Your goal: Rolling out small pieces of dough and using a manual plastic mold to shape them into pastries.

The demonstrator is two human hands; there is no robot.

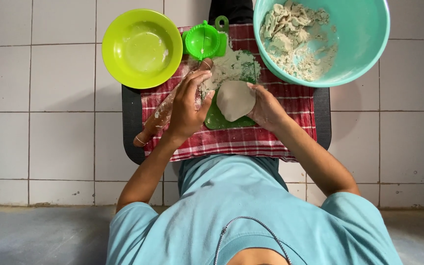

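Flat dough disc (235, 99) lying on green board (217, 119), over red checked cloth (251, 140). Disc edge touched by right hand (267, 109), fingers loosely curled, nothing clamped. Left hand (188, 105) spread, fingertips dusted in flour pile (229, 68); rolling pin (165, 110) lain beneath it. Teal dough bowl (364, 44) beyond, lime bowl (142, 48) far left.

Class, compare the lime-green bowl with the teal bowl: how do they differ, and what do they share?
The lime-green bowl is smaller and holds only a few pale smears; the teal bowl is larger and holds crumbly dough pieces. The lime-green bowl shows whole, while the teal bowl is cut off by the picture's top edge. Both are round and overlap the red checked cloth.
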